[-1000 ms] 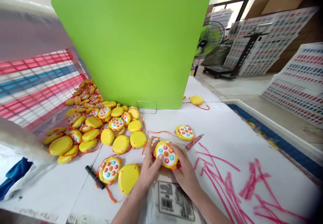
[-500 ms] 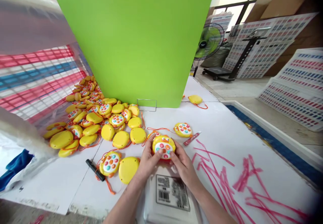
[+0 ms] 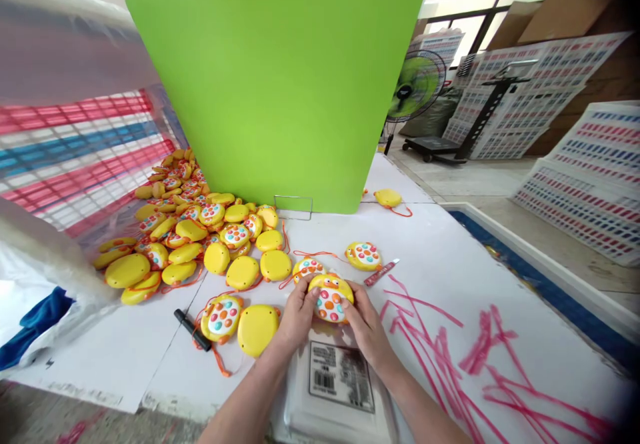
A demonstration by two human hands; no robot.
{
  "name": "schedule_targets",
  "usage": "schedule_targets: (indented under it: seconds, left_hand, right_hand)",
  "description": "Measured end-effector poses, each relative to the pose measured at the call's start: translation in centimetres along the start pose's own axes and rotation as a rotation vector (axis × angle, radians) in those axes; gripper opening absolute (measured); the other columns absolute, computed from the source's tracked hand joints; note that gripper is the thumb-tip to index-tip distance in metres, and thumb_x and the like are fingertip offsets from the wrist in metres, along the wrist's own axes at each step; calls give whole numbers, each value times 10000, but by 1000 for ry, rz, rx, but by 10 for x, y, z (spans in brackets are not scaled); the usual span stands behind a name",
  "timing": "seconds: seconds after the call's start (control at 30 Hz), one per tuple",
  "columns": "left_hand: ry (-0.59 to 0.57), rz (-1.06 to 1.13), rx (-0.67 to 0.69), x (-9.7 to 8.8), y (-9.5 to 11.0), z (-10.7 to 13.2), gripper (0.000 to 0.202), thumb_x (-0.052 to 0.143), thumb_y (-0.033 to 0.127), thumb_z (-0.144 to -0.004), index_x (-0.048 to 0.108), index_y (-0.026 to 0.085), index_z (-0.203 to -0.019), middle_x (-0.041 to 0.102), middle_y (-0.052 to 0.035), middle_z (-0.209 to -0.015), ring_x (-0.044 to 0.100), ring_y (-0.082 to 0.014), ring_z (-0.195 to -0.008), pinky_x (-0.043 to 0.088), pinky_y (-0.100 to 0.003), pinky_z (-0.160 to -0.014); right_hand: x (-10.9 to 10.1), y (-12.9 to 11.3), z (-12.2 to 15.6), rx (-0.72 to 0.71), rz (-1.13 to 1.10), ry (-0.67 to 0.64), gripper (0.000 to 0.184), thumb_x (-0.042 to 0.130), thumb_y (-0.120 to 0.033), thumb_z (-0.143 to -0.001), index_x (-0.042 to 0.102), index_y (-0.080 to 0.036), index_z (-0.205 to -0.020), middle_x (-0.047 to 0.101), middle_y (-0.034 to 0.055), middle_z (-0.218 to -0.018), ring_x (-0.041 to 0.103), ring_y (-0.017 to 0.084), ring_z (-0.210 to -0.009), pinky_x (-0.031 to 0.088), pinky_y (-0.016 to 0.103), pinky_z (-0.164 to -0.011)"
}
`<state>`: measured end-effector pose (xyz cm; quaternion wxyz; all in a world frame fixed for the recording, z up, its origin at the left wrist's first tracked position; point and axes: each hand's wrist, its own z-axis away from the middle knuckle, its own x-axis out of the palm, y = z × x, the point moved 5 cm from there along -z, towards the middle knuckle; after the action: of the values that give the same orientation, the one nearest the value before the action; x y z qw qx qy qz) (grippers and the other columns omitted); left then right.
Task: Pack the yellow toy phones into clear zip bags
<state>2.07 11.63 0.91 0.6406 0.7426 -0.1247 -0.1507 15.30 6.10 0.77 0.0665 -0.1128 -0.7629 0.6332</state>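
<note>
Both hands grip one yellow duck-shaped toy (image 3: 331, 297) with coloured round buttons, face up, just above a stack of clear plastic bags (image 3: 341, 385) with barcode labels. My left hand (image 3: 298, 313) holds its left edge, thumb on the face. My right hand (image 3: 367, 324) holds its right edge. Two more such toys lie just beyond, one (image 3: 307, 268) touching distance away, one (image 3: 365, 255) to the right.
A large heap of the same yellow toys (image 3: 200, 237) spreads at left, against a green board (image 3: 280, 84). A black marker (image 3: 193, 329) lies front left. Pink strips (image 3: 450, 357) litter the white table at right. A fan (image 3: 417, 85) stands behind.
The toy has been turned in my hands and lifted slightly toward the bag stack; the view shifted a little to the left.
</note>
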Motion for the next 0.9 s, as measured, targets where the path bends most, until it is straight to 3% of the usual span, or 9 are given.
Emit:
schedule_targets:
  seconds: [0.17, 0.33, 0.5, 0.7, 0.9]
  left_hand:
    - [-96, 89, 22, 10, 6, 6, 454, 468, 458, -898, 479, 176, -1253, 572, -92, -1243, 543, -233, -1125, 437, -381, -979]
    - [-159, -29, -27, 14, 7, 10, 982, 806, 335, -625, 249, 191, -1421, 528, -115, -1299, 550, -265, -1119, 454, -410, -974]
    - [-111, -155, -20, 13, 5, 10, 884, 743, 280, -697, 248, 187, -1425, 495, -126, -1334, 533, -256, -1145, 445, -411, -985]
    - [-118, -218, 8, 12, 6, 12, 876, 715, 366, -735, 227, 178, -1438, 500, -129, -1340, 526, -271, -1161, 431, -428, -995]
    - [-83, -255, 56, 7, 9, 12, 546, 404, 394, -940, 289, 165, -1421, 460, -125, -1392, 465, -230, -1244, 370, -403, -1055]
  right_hand:
    - [-1, 2, 1, 60, 17, 26, 384, 509, -452, -869, 490, -222, -1176, 631, 64, -1095, 609, 240, -990, 529, 373, -840]
    - [-3, 9, -1, 51, 1, 45, 386, 478, -463, -884, 496, -236, -1195, 601, 66, -1163, 574, 237, -1067, 508, 372, -892]
    - [-1, 12, -3, 45, -69, -2, 416, 446, -480, -905, 482, -242, -1244, 583, 71, -1218, 572, 233, -1092, 514, 360, -894]
    - [-2, 16, -4, 63, -93, -5, 433, 414, -516, -911, 485, -233, -1231, 595, 82, -1206, 584, 234, -1076, 521, 359, -887]
    - [-1, 12, -3, 16, -36, -19, 470, 440, -526, -896, 473, -233, -1262, 591, 75, -1216, 567, 233, -1112, 507, 357, -909]
